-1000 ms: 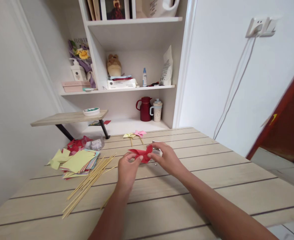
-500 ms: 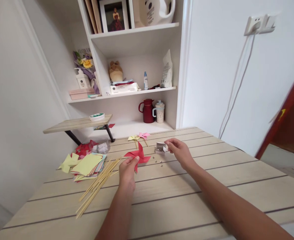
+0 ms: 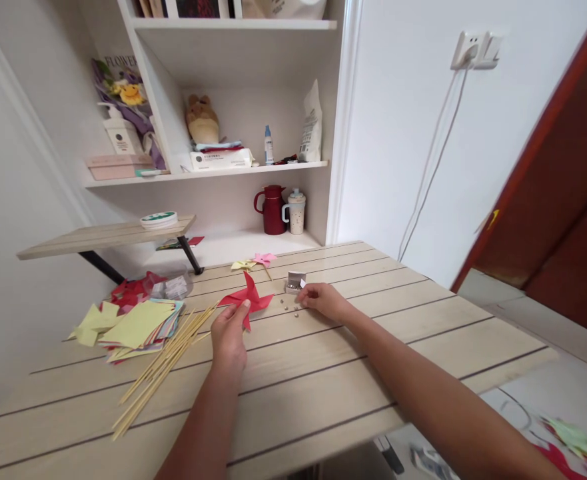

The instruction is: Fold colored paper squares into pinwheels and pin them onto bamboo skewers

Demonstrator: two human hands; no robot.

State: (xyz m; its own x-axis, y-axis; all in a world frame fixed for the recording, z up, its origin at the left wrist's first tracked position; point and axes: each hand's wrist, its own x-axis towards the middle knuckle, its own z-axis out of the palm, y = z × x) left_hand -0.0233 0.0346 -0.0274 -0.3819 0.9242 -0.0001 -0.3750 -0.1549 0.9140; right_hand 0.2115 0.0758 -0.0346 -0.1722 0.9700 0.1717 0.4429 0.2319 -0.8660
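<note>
Since half a second ago the right hand (image 3: 323,301) has dropped from above the small grey box (image 3: 294,283) to the tabletop (image 3: 423,333), and the whole scene has slid left in the frame as the head turned. That hand now rests at centre frame, fingers curled and pinched together just right of the box, beside a scatter of tiny pins (image 3: 289,308) lying loose on the wood; whether a pin is between the fingertips cannot be told at this size.

Lower and to the left, the left hand (image 3: 229,333) holds the red paper pinwheel (image 3: 247,299) by its lower edge, thumb and fingers closed on the paper, the vanes standing up and tilted toward the top of the frame. The pinwheel sits just left of the pins, so the right hand is the nearer of the two to them, with the pins between hand and pinwheel.

Further left lie a bundle of bamboo skewers (image 3: 160,367), running diagonally from lower left to centre, and a stack of coloured paper squares (image 3: 138,323). Two finished pinwheels (image 3: 256,261), yellow and pink, lie beyond the box.
</note>
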